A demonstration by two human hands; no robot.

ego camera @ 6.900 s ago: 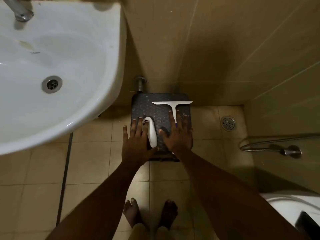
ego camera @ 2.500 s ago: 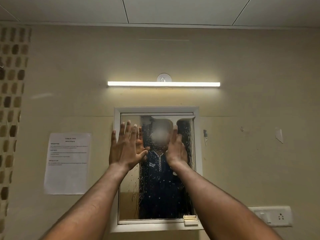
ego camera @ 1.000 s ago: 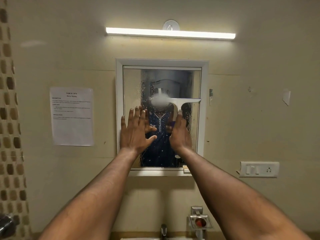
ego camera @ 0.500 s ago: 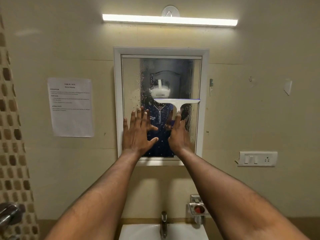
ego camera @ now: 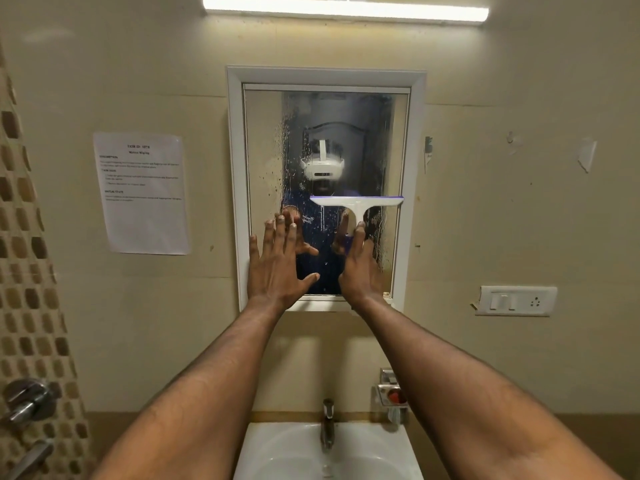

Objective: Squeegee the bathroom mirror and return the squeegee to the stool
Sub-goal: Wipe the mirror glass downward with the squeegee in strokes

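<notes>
right hand (ego camera: 360,271): we've got it wrapped round the squeegee (ego camera: 356,204) handle, index finger laid up along the stem, prob. to press the blade flat to the glass.
squeegee: blade level, about mid-height on the right half of the mirror (ego camera: 263,140), purple rubber edge on top, handle pointing down into our grip.
left hand (ego camera: 277,265): empty, fingers spread, flat at the mirror's lower left by the frame; looks like bracing for balance, can't tell if the palm really touches the glass.
mirror: droplets & streaks show on the centre & right of the glass, above & below the blade; we judge the wipe is only partway, lower part not yet cleared.
stool: not in view, so the return step isn't started.
sink (ego camera: 284,455): only container here, below the mirror w/ tap (ego camera: 327,427) at its back edge; basin looks empty, maybe a bit of water at the bottom. Sits right under, so run-off from the glass should drip in or near it.
wall bits: paper notice (ego camera: 142,192) to the left of the mirror, switch plate (ego camera: 516,301) to the right, tube light (ego camera: 346,10) above.
</notes>
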